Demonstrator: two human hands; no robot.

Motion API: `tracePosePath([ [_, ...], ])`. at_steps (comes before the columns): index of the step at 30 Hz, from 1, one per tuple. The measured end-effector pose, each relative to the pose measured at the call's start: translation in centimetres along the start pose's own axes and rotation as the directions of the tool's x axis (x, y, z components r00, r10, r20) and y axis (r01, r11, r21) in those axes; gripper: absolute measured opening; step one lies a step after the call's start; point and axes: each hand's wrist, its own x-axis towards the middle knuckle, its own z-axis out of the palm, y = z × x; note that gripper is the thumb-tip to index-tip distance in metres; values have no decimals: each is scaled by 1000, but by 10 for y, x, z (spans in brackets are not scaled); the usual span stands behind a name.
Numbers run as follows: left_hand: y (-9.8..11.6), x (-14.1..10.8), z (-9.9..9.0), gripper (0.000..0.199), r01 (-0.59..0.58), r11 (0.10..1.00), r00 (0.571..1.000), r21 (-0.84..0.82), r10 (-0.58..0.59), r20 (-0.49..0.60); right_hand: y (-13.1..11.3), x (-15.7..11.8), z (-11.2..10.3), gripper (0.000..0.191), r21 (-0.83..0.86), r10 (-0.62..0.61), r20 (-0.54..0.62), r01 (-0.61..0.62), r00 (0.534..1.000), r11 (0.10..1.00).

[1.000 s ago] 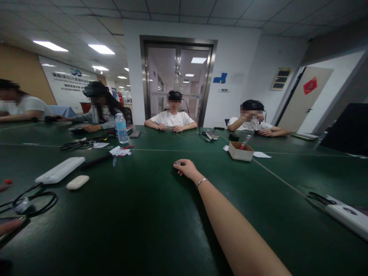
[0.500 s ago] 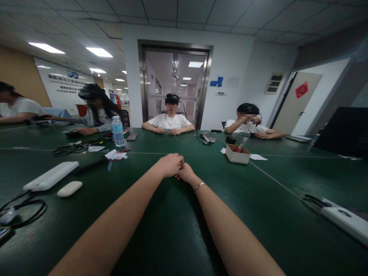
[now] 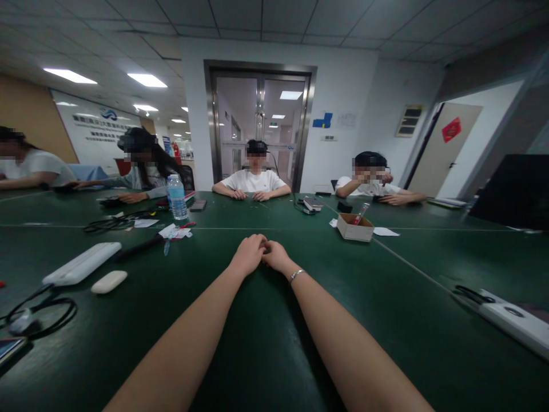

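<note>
My left hand (image 3: 249, 254) and my right hand (image 3: 277, 256) meet at the fingertips above the middle of the green tabletop (image 3: 257, 337). The fingers of both are curled inward and closed. Whatever may lie between them is hidden behind the knuckles and too small to make out. A silver bracelet (image 3: 297, 275) circles my right wrist. Both forearms reach forward from the lower edge of the view.
At left lie a white power strip (image 3: 83, 264), a white oval case (image 3: 109, 282) and cables (image 3: 64, 315). A water bottle (image 3: 177, 197) stands farther back. Right of my hands sits a small cardboard box (image 3: 355, 229). Several people wearing headsets sit around the table.
My left hand has drawn back slightly and to the left, so it overlaps my right hand less. The right hand has barely moved. The view has shifted a little.
</note>
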Motion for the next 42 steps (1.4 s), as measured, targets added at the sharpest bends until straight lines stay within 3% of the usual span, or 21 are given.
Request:
tracePosePath([
  [4,-3,-7,-1,15,5,997,1000,-82,-6,-4,2,1,-3,18,19,13,64,-15,998,1000],
  [7,-3,-10,-3,12,-8,991,996,-134,-4,-90,0,0,-5,10,32,-16,115,13,993,999],
  [12,-5,-8,-6,7,6,984,985,-180,-38,-171,-5,-4,-3,12,87,-110,69,104,992,991],
  [16,-12,-7,-2,9,-11,970,986,-242,-30,-166,-3,-4,-1,7,142,-75,8,74,997,987],
  [22,-25,-7,9,14,49,930,994,-364,-81,-71,0,-1,-5,12,248,19,-13,-15,1000,969],
  [29,-41,-5,17,13,252,830,966,-498,-248,75,3,-3,-17,29,471,71,123,-122,990,874],
  [36,-51,-1,21,11,340,674,938,-655,-288,191,9,-4,-20,30,512,3,145,-77,989,855],
  [42,-62,4,23,17,393,559,915,-730,-311,255,8,-3,-12,30,485,-48,80,3,996,874],
])
